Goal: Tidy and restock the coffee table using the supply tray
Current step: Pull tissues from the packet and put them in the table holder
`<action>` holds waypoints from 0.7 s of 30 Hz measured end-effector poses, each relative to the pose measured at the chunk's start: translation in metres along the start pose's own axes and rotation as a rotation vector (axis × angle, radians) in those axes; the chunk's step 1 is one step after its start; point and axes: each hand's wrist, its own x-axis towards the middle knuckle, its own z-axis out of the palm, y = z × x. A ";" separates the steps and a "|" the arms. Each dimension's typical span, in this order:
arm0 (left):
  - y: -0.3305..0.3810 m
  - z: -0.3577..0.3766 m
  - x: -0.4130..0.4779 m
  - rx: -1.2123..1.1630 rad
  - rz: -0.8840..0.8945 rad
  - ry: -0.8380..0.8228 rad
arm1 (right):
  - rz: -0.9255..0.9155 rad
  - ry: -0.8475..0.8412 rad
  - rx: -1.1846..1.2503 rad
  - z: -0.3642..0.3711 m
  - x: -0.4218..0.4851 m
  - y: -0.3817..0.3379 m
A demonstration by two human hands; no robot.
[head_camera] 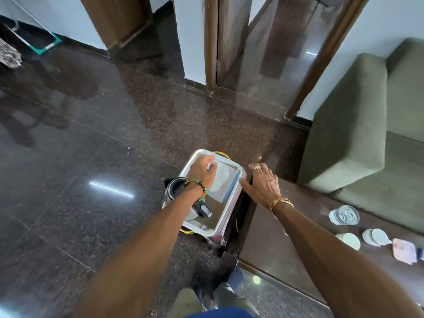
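A shiny metal supply tray (231,215) stands just off the left end of the dark brown coffee table (296,228). Inside it lies a flat white pack with a blue edge (226,180). My left hand (202,171) reaches into the tray, fingers curled over the pack's far corner. At the tray's left side stands a steel kettle (175,190) with a black handle, partly hidden by my left forearm. My right hand (263,185) lies flat on the table's end beside the tray, fingers spread, holding nothing.
On the table's right part stand a clear glass (344,214), round white coasters (350,241) (377,236) and a pink cloth (405,250). A green sofa (358,125) lies beyond the table. Polished dark stone floor (103,157) spreads to the left; door frames are ahead.
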 end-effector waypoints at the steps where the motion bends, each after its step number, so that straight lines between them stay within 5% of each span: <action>1: 0.001 0.007 0.006 -0.010 -0.012 0.002 | 0.000 -0.014 -0.006 0.000 0.007 0.004; 8: 0.000 0.039 0.036 -0.012 -0.089 -0.037 | -0.005 -0.064 -0.002 0.002 0.057 0.016; 21: -0.062 0.106 0.132 0.341 -0.245 -0.425 | 0.135 -0.258 -0.009 0.126 0.141 0.039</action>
